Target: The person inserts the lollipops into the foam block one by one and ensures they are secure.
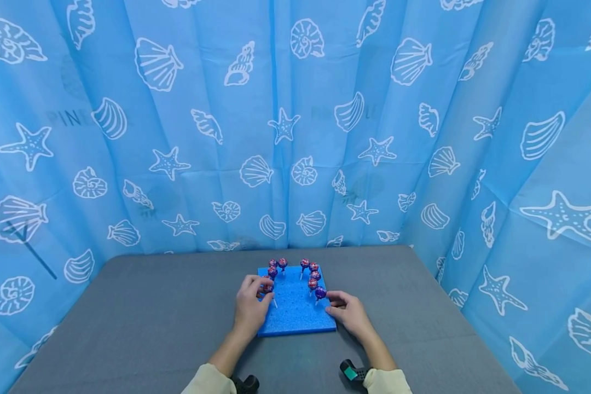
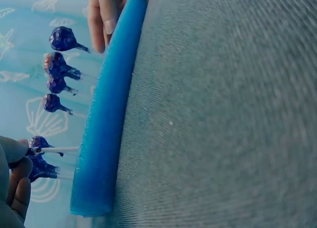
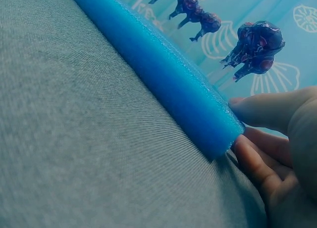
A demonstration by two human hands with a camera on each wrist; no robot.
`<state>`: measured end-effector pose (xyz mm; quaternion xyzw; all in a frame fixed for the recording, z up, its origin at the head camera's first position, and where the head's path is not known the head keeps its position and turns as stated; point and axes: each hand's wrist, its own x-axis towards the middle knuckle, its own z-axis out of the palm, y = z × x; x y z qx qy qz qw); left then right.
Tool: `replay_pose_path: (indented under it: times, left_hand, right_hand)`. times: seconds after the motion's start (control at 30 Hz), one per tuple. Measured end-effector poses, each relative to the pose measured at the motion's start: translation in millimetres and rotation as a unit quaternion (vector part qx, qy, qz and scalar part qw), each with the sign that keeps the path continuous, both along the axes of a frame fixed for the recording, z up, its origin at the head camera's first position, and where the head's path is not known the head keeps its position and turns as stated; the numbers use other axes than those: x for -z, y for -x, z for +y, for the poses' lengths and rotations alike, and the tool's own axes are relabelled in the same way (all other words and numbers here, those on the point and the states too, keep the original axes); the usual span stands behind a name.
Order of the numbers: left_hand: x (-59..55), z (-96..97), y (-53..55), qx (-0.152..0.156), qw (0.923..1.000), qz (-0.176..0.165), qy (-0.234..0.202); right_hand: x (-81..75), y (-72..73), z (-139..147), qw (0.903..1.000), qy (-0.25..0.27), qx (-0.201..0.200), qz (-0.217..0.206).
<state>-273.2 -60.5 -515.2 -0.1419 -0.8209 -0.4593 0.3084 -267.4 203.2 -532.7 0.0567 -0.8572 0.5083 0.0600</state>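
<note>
A blue foam board (image 1: 295,314) lies flat, with several wrapped lollipops (image 1: 305,264) standing on white sticks along its left and right sides. My left hand (image 1: 252,306) is above the board's left side and pinches a lollipop (image 1: 268,289) by its wrapped head between thumb and fingers. That lollipop's white stick (image 2: 59,149) points toward the foam; whether its tip is in the foam cannot be made out. At the board's right edge, my right hand (image 1: 349,314) grips the foam, thumb and fingers on either side of its edge. Close to that hand stands a purple lollipop (image 1: 320,293).
The board rests on a table with a grey cloth (image 1: 177,312). Behind and to the right hangs a blue curtain (image 1: 285,137) printed with white shells and starfish. Black devices (image 1: 353,371) are strapped to both wrists.
</note>
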Motion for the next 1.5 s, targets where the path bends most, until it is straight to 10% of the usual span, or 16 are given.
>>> replay_pose_path:
  times: [0.37,1.5]
  left_hand:
    - [1.0,0.4,-1.4,0.011,0.9919,0.053,0.115]
    - [-6.9,-18.6,-6.3,0.030,0.9928,0.048,0.105]
  right_hand:
    - [-0.2,1.7,0,0.9998,0.001,-0.014,0.011]
    - [0.2,0.1,0,1.0000,0.000,-0.004,0.001]
